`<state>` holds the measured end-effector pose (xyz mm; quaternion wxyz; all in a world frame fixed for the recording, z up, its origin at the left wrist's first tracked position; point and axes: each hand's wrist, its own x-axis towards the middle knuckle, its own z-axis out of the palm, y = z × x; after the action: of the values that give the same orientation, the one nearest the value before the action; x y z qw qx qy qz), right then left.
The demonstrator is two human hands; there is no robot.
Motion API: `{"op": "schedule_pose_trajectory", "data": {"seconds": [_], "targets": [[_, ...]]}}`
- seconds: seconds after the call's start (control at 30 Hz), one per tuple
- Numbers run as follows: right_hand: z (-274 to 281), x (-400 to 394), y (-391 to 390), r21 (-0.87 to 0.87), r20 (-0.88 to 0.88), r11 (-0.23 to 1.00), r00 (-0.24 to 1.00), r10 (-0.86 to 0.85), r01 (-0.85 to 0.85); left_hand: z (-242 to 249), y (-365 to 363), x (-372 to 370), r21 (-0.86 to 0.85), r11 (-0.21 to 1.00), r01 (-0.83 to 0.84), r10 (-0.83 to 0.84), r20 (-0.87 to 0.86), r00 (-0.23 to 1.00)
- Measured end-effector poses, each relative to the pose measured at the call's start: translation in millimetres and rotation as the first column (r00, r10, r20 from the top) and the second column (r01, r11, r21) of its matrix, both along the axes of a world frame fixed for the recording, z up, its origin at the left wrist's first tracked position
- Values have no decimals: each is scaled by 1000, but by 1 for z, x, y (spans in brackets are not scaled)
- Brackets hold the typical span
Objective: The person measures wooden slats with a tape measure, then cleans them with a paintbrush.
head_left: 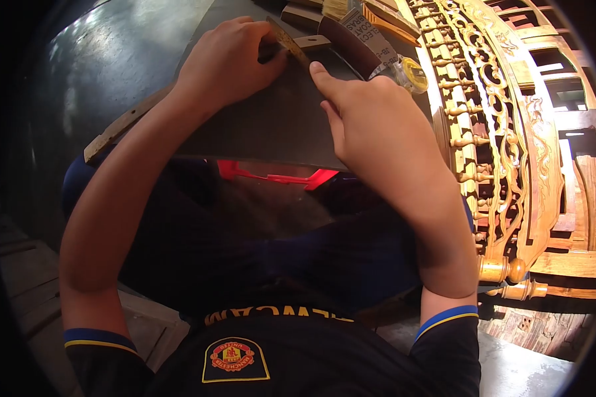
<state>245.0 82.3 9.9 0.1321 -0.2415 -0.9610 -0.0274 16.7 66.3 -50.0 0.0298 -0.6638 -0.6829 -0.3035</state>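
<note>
A narrow, flat yellow-brown strip (289, 45) slants between my hands over a dark board; I cannot make out whether it is wood or a tool. My left hand (235, 63) is closed, its curled fingers and thumb at the strip's far end. My right hand (381, 122) is closed round the near end, with the index finger stretched along it and the other fingers hidden underneath. Just beyond the strip lies a pale piece with a small hole (313, 41). A curled sheet of sandpaper (351, 49) with printed backing sits past my right fingertips.
Under my left forearm lies a long wooden strip (122, 124). The dark board (265, 129) spans my lap, above a red plastic edge (291, 178). A brush (336, 8) and a yellow tape roll (414, 74) are at the back. Carved wooden furniture (503, 132) stands on the right.
</note>
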Motion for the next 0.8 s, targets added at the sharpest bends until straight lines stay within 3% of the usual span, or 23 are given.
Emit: {"op": "schedule_pose_trajectory", "data": {"seconds": [0.13,0.3,0.5,0.63,0.8], "targets": [[44,23,-31,-160,185,979,978,-96,127,-3,-2,-2,47,999,1,0,-19,1000],[0,0,1,-109,-53,992,997,-63,57,-1,1,-5,12,1000,15,-15,-12,1000],[47,26,-30,-182,173,973,978,-113,144,-5,2,-6,40,999,-7,8,-23,1000],[-1,3,0,-83,-52,995,997,-66,61,-4,2,-4,31,999,13,-12,-30,999],[38,21,-24,-143,101,983,990,-103,117,-4,0,-1,42,999,0,1,-6,1000]]}}
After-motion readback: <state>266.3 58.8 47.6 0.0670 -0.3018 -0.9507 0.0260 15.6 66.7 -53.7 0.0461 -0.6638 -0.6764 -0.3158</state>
